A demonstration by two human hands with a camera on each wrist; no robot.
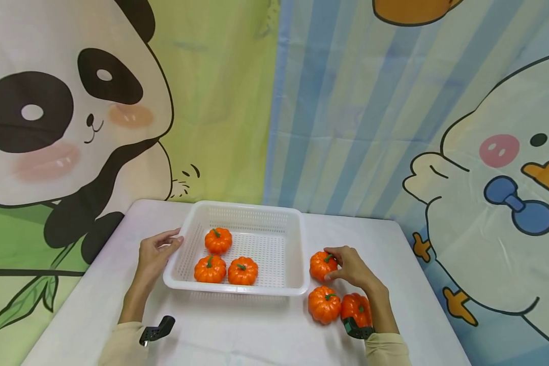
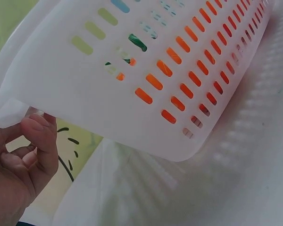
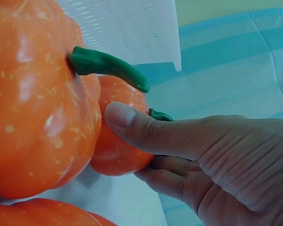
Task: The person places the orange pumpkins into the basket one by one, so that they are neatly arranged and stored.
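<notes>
A white perforated plastic basket (image 1: pixel 272 290) holds three small orange toy pumpkins, one pumpkin (image 1: pixel 218 240) behind the other two. My left hand (image 1: pixel 155 254) is at the basket's left rim, its fingertips curled under the edge in the left wrist view. To the right of the basket, my right hand (image 1: pixel 354 267) grips another toy pumpkin (image 1: pixel 322 265) with a green stem, thumb on one side and fingers on the other. Whether this pumpkin touches the table cannot be told. Nearer to me lie a second pumpkin (image 1: pixel 324 304) and a redder one (image 1: pixel 357 306), partly hidden by the right wrist's camera.
A white cloth covers the table (image 1: pixel 238 330). Behind it hangs a printed curtain (image 1: pixel 224 101) with a panda and a chick. A dark wrist camera (image 1: pixel 157 330) sits on the left forearm.
</notes>
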